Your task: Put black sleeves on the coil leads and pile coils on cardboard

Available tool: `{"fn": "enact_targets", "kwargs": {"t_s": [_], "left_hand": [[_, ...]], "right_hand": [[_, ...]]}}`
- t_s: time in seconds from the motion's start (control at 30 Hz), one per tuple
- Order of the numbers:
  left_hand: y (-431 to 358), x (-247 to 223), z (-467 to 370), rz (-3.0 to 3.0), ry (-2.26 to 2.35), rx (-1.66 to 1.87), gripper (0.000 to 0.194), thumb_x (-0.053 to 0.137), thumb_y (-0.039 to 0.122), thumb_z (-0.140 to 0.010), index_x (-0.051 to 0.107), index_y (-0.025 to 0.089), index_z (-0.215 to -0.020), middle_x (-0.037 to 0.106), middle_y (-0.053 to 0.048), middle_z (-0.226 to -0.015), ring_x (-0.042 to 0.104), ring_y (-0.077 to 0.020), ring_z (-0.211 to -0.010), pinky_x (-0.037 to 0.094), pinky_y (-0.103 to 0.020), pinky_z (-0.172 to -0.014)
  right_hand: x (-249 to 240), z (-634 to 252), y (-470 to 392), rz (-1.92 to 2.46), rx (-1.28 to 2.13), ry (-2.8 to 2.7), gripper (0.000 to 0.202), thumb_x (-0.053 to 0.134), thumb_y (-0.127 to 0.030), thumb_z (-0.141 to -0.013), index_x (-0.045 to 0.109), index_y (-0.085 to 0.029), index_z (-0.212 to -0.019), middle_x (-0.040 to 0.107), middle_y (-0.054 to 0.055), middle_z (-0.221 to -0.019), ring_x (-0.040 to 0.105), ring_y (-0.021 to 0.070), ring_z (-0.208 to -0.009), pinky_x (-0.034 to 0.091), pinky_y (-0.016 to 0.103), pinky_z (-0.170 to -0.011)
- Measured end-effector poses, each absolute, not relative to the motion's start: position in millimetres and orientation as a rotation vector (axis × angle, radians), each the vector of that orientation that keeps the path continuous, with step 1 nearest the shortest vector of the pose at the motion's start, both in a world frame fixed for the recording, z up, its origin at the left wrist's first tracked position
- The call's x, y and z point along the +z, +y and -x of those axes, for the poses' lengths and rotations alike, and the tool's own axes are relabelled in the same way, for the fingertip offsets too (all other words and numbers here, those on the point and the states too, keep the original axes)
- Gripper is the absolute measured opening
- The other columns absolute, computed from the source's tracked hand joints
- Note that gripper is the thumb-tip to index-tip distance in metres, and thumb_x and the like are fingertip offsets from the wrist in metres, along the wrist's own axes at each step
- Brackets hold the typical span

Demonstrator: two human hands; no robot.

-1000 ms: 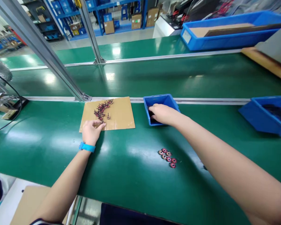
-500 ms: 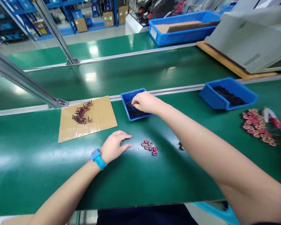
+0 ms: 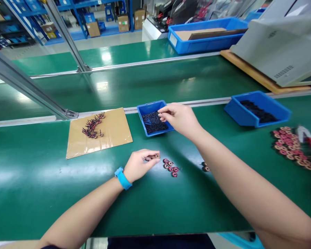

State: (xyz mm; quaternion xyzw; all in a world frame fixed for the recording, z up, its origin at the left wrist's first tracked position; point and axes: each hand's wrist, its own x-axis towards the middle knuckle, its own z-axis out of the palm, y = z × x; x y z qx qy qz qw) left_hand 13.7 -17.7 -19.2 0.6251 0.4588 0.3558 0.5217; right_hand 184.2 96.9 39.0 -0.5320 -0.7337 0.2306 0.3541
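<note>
The person's left hand (image 3: 138, 166) has thumb and fingers clamped on a small wound ring (image 3: 157, 156) over the green bench (image 3: 145, 211), a loose cluster of similar rings (image 3: 170, 168) near it at four o'clock. At one o'clock from that ring I see the right hand (image 3: 180, 119) by the blue bin (image 3: 150, 108) of dark pieces (image 3: 155, 126), fingertips close together, though I can't tell whether they grip anything. At ten o'clock, more rings with dark prongs (image 3: 91, 130) lie on a cardboard sheet (image 3: 116, 131).
</note>
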Motion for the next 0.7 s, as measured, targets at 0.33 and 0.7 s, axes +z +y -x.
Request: {"fn": "enact_targets", "kwargs": {"t_s": [0.33,0.7], "left_hand": [[-4.7,-14.6,-9.8,-0.672,0.894,1.003,0.032,0.080,0.024,-0.058,0.071,0.019,-0.089,0.070,-0.001,-0.080,0.059,-0.0097,-0.071,0.045,-0.027,-0.072],[-4.6,-14.5,-9.1,-0.678,0.893,0.985,0.028,0.080,0.020,-0.058,0.070,0.019,-0.085,0.070,0.000,-0.078,0.061,-0.0108,-0.073,0.045,-0.032,-0.081]], "right_hand": [[40.9,-191.6,31.9,1.266,1.230,-1.235,0.016,0.074,-0.027,-0.065,0.070,-0.017,-0.077,0.072,0.005,-0.075,0.070,0.0182,-0.071,0.058,0.033,-0.072],[50.4,-183.8,12.1,1.387,1.395,-1.223,0.013,0.074,-0.025,-0.061,0.066,-0.018,-0.068,0.068,0.001,-0.056,0.067,0.0155,-0.055,0.057,0.028,-0.058]]}}
